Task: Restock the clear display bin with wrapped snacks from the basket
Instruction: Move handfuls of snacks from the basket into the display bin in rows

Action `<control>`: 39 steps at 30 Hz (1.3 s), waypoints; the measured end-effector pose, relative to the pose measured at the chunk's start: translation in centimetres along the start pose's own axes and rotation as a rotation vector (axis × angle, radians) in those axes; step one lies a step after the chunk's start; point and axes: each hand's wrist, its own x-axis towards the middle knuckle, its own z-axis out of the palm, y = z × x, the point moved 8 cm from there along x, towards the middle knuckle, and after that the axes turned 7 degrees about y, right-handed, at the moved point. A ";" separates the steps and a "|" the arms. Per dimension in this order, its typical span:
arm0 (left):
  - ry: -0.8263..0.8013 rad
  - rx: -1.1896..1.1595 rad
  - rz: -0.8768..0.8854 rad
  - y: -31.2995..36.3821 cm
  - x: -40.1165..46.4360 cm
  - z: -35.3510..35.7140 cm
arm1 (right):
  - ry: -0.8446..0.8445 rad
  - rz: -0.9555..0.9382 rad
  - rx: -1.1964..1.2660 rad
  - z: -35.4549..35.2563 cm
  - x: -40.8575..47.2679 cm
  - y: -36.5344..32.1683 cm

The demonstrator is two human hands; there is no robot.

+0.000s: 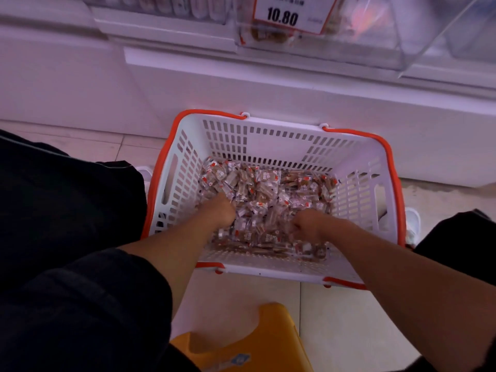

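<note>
One basket [268,146] under both hands, two hands in it, left hand [220,210] and right hand [308,224], among wrapped snacks [268,189] too many to count. One clear display bin [322,36] above them, one price tag [292,13], one yellow stool [268,339] below the forearms.

The basket [357,181] looks like matt white plastic, its walls pierced with slots, edged by smooth orange plastic handles [391,167]. The wrapped snacks [268,194] inside wear thin, crinkly, glossy clear film with red and white print. The far display bin [375,44] is clear, glossy hard plastic; its price tag [291,13] looks like paper. The floor [349,318] is smooth, pale tile. The near stool [276,334] is smooth yellow plastic.
</note>
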 end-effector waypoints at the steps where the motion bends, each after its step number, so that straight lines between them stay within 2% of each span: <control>1: -0.066 -0.101 0.016 1.1 -0.4 -0.3 | 0.085 -0.043 -0.174 -1.2 -0.3 -0.3; 4: -0.336 -0.322 0.042 4.6 -2.4 -1.9 | 0.241 -0.184 -0.413 -5.0 -2.1 -2.3; 8: -0.503 -0.292 0.180 9.4 -5.1 -7.5 | 0.458 -0.523 -0.652 -12.5 -7.0 -6.7; 12: -0.516 -0.148 0.369 13.2 -9.3 -15.8 | 0.609 -0.798 -0.815 -19.9 -15.1 -10.0; 14: -0.516 -0.135 0.458 14.7 -12.2 -19.3 | 0.701 -0.845 -0.843 -22.7 -18.8 -10.7; 16: -0.464 -0.234 0.565 16.3 -14.8 -22.0 | 0.784 -0.853 -0.841 -24.5 -21.3 -11.3; 21: -0.249 -0.719 0.732 20.0 -18.3 -27.0 | 0.960 -0.853 -0.743 -28.5 -23.7 -14.1; 23: -0.213 -0.812 0.770 21.3 -18.9 -28.4 | 1.024 -0.843 -0.735 -29.7 -24.0 -15.0; 25: -0.173 -0.770 0.778 21.6 -19.0 -29.1 | 1.069 -0.821 -0.711 -30.2 -23.9 -15.0; 28: -0.268 -0.612 0.717 20.8 -18.4 -28.0 | 1.134 -0.781 -0.682 -30.7 -23.8 -14.4; 31: -0.356 -0.545 0.744 20.9 -18.4 -27.5 | 1.172 -0.772 -0.667 -31.4 -23.6 -14.4; 34: -0.370 -0.500 0.767 21.5 -18.5 -27.4 | 1.191 -0.804 -0.398 -32.6 -23.8 -14.0; 36: -0.430 -0.546 0.720 21.6 -18.4 -27.0 | 1.188 -0.809 -0.191 -33.7 -23.8 -13.2; 39: -0.534 -0.739 0.573 21.4 -18.3 -26.6 | 1.201 -0.840 -0.040 -34.9 -24.2 -12.4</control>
